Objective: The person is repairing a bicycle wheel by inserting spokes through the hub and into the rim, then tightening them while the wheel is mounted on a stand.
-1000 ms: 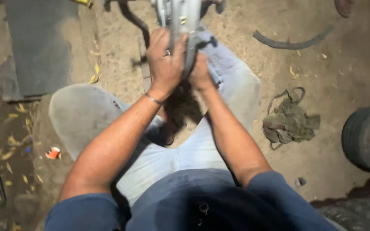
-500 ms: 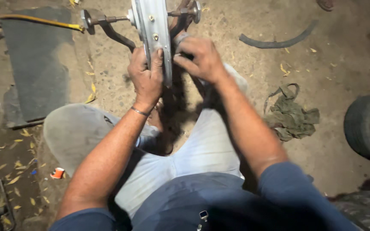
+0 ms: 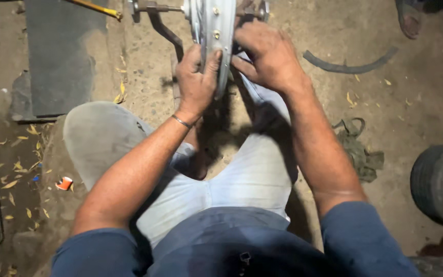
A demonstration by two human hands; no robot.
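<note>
Now right hand (image 3: 267, 56) higher on wheel rim (image 3: 212, 31)

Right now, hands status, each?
Left hand: closed on the metal wheel rim.
Right hand: gripping the rim's far side, fingers partly hidden.

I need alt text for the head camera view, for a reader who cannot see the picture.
Seen from above, a seated person's left hand and right hand grip a shiny metal wheel rim held upright between the knees. Around them on the dirt ground lie a black tyre, a curved rubber strip and a dirty rag.
</note>
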